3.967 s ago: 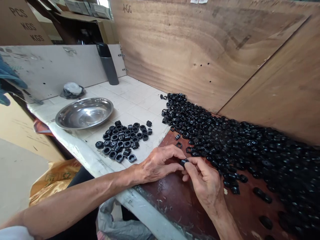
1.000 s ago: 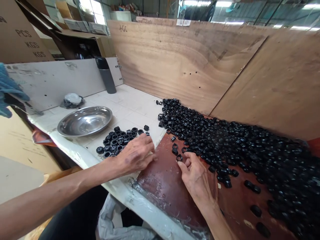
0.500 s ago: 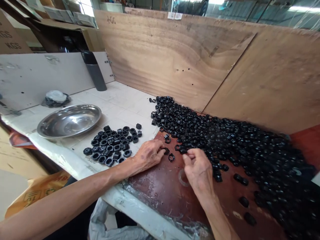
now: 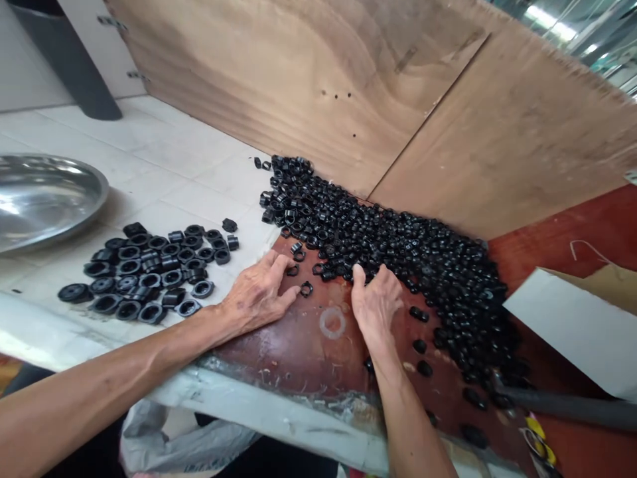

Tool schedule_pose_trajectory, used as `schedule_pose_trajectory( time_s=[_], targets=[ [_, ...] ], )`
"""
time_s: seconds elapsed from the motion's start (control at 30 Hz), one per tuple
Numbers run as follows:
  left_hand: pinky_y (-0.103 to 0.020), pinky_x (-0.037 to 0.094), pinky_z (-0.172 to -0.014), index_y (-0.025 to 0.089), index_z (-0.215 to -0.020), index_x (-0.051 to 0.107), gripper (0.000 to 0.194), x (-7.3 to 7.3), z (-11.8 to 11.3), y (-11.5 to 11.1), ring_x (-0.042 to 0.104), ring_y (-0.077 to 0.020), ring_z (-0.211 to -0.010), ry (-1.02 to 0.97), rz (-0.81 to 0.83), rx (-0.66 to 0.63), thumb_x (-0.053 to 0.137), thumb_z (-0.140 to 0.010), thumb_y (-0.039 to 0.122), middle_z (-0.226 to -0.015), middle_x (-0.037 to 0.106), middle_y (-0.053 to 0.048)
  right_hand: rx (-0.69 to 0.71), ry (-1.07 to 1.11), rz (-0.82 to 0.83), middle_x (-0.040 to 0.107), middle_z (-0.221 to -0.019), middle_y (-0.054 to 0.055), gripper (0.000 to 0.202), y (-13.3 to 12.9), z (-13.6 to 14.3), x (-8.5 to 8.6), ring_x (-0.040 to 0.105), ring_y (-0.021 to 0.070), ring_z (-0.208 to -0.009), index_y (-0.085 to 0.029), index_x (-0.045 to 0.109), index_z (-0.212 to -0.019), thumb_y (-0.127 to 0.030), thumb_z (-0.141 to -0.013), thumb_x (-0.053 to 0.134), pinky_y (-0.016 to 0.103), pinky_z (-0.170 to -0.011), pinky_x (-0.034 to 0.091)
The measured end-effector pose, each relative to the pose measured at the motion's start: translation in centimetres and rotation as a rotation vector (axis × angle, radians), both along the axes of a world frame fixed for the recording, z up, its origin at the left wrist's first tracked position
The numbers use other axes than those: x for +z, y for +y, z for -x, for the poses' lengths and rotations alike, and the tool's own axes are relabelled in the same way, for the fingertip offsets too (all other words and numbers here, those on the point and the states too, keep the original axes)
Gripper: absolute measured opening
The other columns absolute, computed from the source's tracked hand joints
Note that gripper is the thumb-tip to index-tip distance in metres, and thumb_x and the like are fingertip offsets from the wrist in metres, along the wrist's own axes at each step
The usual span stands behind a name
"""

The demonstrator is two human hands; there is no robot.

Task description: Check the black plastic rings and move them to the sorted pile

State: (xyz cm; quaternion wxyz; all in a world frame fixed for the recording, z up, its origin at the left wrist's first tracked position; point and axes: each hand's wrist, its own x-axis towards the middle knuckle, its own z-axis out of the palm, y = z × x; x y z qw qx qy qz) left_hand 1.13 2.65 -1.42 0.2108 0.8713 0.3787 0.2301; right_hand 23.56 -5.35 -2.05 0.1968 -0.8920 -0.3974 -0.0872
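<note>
Many small black rings lie in a long pile against the wooden board. My left hand rests on the red-brown surface with thumb and fingers apart, beside a loose black ring; another ring is at its fingertips. At the near edge of the pile is my right hand, thumb raised and apart from the curled fingers, whose tips are partly hidden among the black parts. A smaller group of black rings sits on the white surface left of my left hand.
A steel bowl and a dark bottle are at the left. The wooden board closes off the back. To the right are a white box, a grey bar and yellow-handled scissors.
The view has swung right and closer, bringing the box and scissors in. My left thumb has spread from the fingers, and my right hand has opened out against the pile.
</note>
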Motion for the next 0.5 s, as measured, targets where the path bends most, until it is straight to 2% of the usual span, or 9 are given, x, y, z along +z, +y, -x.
schedule_pose_trajectory(
  time_s=[0.1, 0.17, 0.23, 0.3, 0.37, 0.43, 0.5],
  targets=[
    [-0.042, 0.054, -0.098, 0.018, -0.121, 0.052, 0.037, 0.2, -0.4, -0.5, 0.063, -0.0258, -0.109, 0.025, 0.036, -0.015, 0.062, -0.093, 0.04, -0.118, 0.059, -0.01, 0.09, -0.012, 0.021, 0.052, -0.144, 0.03, 0.07, 1.3, 1.5, -0.1, 0.043, 0.0445, -0.136, -0.004, 0.051, -0.145, -0.059, -0.102, 0.041, 0.066, -0.107, 0.034],
    [-0.042, 0.053, -0.101, 0.017, -0.125, 0.051, 0.04, 0.2, -0.5, -0.7, 0.061, -0.0262, -0.112, 0.033, 0.022, -0.045, 0.062, -0.093, 0.039, -0.119, 0.057, -0.01, 0.182, 0.014, -0.002, 0.051, -0.148, 0.025, 0.066, 1.8, 1.6, 0.7, 0.043, 0.0369, -0.139, -0.008, 0.049, -0.147, -0.056, -0.102, 0.042, 0.058, -0.114, 0.033],
    [-0.043, 0.051, -0.103, 0.016, -0.127, 0.05, 0.043, 0.1, -0.5, -0.8, 0.061, -0.027, -0.114, 0.044, 0.002, -0.056, 0.064, -0.092, 0.037, -0.12, 0.056, -0.011, 0.299, 0.104, -0.119, 0.049, -0.149, 0.022, 0.06, 1.1, 0.9, 2.1, 0.043, 0.0301, -0.14, -0.009, 0.052, -0.144, -0.052, -0.104, 0.041, 0.048, -0.117, 0.033],
    [-0.043, 0.051, -0.103, 0.015, -0.127, 0.05, 0.044, 0.0, -0.3, -0.9, 0.061, -0.0275, -0.112, 0.049, 0.001, -0.06, 0.065, -0.092, 0.037, -0.119, 0.055, -0.011, 0.299, 0.12, -0.143, 0.05, -0.148, 0.021, 0.057, -1.5, 0.1, 3.5, 0.045, 0.0261, -0.139, -0.01, 0.056, -0.139, -0.052, -0.105, 0.038, 0.041, -0.118, 0.033],
    [-0.043, 0.051, -0.102, 0.013, -0.126, 0.051, 0.043, -0.1, -0.2, -0.9, 0.061, -0.0282, -0.112, 0.043, 0.006, -0.076, 0.066, -0.092, 0.036, -0.117, 0.055, -0.012, 0.318, 0.167, -0.083, 0.049, -0.15, 0.018, 0.055, -5.7, 0.0, 4.1, 0.046, 0.026, -0.14, -0.016, 0.055, -0.14, -0.054, -0.103, 0.044, 0.04, -0.118, 0.035],
    [-0.043, 0.052, -0.101, 0.012, -0.125, 0.051, 0.042, 0.0, -0.2, -0.8, 0.061, -0.0289, -0.111, 0.04, 0.009, -0.097, 0.065, -0.092, 0.034, -0.117, 0.056, -0.013, 0.307, 0.197, 0.05, 0.048, -0.152, 0.02, 0.07, -10.1, 0.7, 3.3, 0.046, 0.0315, -0.141, -0.015, 0.047, -0.149, -0.059, -0.095, 0.055, 0.049, -0.118, 0.036],
    [-0.043, 0.053, -0.099, 0.012, -0.123, 0.051, 0.041, 0.1, -0.2, -0.8, 0.061, -0.0293, -0.11, 0.041, 0.018, -0.113, 0.067, -0.09, 0.032, -0.117, 0.056, -0.013, 0.259, 0.142, 0.178, 0.037, -0.158, 0.028, 0.084, -13.4, 1.8, 1.4, 0.036, 0.0407, -0.147, -0.009, 0.034, -0.157, -0.062, -0.094, 0.053, 0.063, -0.115, 0.034]
  ],
)
